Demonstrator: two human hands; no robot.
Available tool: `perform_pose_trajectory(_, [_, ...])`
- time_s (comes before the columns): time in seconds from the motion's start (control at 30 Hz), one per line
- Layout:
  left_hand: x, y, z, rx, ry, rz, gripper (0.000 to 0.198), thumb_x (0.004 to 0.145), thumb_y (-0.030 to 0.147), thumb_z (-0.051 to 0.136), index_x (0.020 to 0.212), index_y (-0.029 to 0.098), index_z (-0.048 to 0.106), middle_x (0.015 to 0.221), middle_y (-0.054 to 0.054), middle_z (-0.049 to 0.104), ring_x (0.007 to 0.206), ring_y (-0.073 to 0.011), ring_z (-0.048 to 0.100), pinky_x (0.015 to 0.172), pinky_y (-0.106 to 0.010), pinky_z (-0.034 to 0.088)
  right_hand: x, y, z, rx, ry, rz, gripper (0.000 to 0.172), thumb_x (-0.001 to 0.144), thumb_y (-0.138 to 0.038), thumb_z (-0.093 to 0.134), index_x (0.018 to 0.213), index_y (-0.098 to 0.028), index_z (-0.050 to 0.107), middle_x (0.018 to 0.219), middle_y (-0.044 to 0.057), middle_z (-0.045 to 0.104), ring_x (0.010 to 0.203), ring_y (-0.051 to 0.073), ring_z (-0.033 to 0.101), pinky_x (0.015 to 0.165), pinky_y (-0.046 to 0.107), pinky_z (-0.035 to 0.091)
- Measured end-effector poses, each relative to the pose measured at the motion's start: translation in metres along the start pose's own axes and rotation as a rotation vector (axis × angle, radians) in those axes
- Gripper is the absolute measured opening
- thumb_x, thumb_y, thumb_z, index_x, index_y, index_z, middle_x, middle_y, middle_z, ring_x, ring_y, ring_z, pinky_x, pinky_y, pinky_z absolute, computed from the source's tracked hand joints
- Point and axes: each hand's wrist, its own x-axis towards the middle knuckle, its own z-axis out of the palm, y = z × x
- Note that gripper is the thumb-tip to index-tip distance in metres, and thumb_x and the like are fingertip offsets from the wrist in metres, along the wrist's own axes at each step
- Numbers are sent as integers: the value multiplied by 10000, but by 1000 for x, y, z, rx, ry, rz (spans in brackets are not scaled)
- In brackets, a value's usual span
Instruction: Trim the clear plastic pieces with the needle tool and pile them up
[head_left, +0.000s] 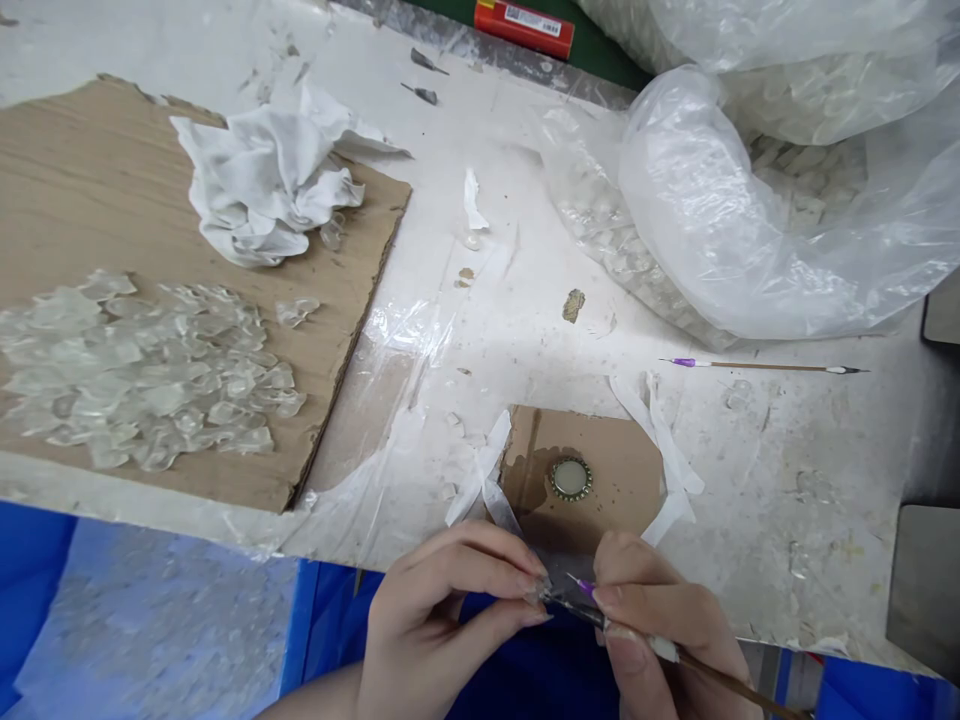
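My left hand (442, 615) pinches a small clear plastic piece (541, 588) between thumb and fingertips, at the table's front edge. My right hand (667, 625) grips a thin brown needle-tipped stick (727, 685) with a white wrapped band, its dark tip pointing at the clear piece. A purple needle tip (583, 586) also sticks out by the right fingers; whether it belongs to the same stick is hidden. Just beyond my hands, a bottle cap (571, 480) with pale contents sits on a small stained cardboard piece (630, 455) with white tape strips around it.
Left, a large cardboard sheet (90, 180) bears a pile of clear pieces (150, 370) and a crumpled white cloth (262, 185). Another needle-tipped stick (780, 367) lies at right. Clear bags (720, 230) of pieces fill the back right. A blue bin (294, 630) stands below left.
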Motion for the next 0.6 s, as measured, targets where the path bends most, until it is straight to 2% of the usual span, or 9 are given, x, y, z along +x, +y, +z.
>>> perform_pose_trajectory(0.27, [3,1,3,6,19,7,92,814,170,847,769,190,770,729,-5,802,618,-120,773,630,-122,638,1,1,-2,31,-56,-27,230,1003,-99,443,1153,-193,591,726,7,526,584,167,492,494,311,442])
perform_pose_trajectory(0.37, [3,1,2,18,21,16,97,824,199,842,761,188,770,718,-12,801,605,-128,771,611,-135,642,1,2,-3,6,-38,-10,219,1000,-103,449,1133,-204,591,735,8,527,587,166,483,504,312,445])
perform_pose_trajectory(0.5, [4,2,2,34,23,18,106,823,212,843,749,203,768,696,-20,797,574,-156,769,565,-180,654,2,0,-5,-5,-106,-5,243,979,-87,461,1139,-218,588,728,11,548,574,169,502,497,309,466])
perform_pose_trajectory(0.6, [4,1,3,37,15,22,101,814,174,844,756,202,767,704,-21,798,578,-159,771,564,-187,656,2,-1,-5,-6,-63,-10,253,968,-81,462,1136,-215,595,723,21,564,565,173,502,483,310,457])
